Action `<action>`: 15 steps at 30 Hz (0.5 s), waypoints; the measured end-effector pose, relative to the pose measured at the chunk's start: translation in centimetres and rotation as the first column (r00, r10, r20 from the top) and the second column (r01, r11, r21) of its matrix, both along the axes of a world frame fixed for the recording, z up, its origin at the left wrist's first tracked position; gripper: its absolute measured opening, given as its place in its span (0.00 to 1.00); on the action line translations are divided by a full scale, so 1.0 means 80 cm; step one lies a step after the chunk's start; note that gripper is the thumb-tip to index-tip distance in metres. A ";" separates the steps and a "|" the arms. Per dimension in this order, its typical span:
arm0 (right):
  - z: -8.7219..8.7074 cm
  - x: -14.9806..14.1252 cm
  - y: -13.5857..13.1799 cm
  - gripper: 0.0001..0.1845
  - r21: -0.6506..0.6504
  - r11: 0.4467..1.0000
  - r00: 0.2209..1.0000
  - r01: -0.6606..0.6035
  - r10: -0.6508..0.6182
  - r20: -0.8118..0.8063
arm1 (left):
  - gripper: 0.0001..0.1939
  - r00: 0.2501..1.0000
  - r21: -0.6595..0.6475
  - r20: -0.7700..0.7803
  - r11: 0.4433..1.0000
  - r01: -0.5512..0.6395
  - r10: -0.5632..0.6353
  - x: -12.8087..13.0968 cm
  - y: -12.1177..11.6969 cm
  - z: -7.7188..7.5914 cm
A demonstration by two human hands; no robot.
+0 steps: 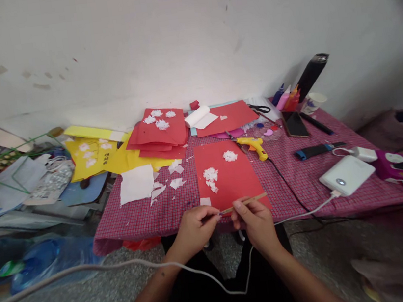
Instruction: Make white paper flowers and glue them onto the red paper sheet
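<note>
My right hand grips a thin, light-brown stick that points left towards my other hand. At the stick's left end, the thumb and fingers of my left hand are pinched together; what lies between them is too small to make out. Both hands are over the near edge of a red sheet of paper. White crumpled-paper clusters lie on that sheet, one at the upper right and another at the left. A small white paper square rests by the sheet's lower left corner.
Torn white paper and a white sheet lie left. Behind are stacked red sheets and a paper roll. Rightward sit a yellow glue gun, a utility knife, a phone and a power bank. A white cable crosses my lap.
</note>
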State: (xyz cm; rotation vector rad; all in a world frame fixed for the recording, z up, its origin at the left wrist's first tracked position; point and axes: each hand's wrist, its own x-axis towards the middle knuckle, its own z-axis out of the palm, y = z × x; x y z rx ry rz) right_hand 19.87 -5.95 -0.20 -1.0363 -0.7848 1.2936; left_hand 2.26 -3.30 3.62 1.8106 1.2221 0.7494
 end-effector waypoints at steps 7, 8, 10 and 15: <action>0.004 0.010 0.008 0.10 0.045 0.994 0.994 0.101 -0.100 -0.040 | 0.08 0.995 -0.199 0.095 0.980 -0.008 0.027 -0.006 0.007 -0.014; 0.005 0.016 0.013 0.10 0.061 0.990 0.991 0.131 -0.128 -0.038 | 0.09 0.996 -0.179 0.088 0.984 -0.017 0.033 -0.008 0.011 -0.015; 0.003 0.028 0.027 0.09 0.093 0.977 0.982 0.190 -0.190 -0.003 | 0.09 0.997 -0.103 0.056 0.994 -0.043 0.049 -0.014 0.025 -0.015; -0.013 0.056 0.061 0.12 0.151 0.937 0.928 0.314 -0.337 0.158 | 0.08 0.989 0.179 -0.139 0.984 -0.025 0.050 -0.018 0.079 -0.019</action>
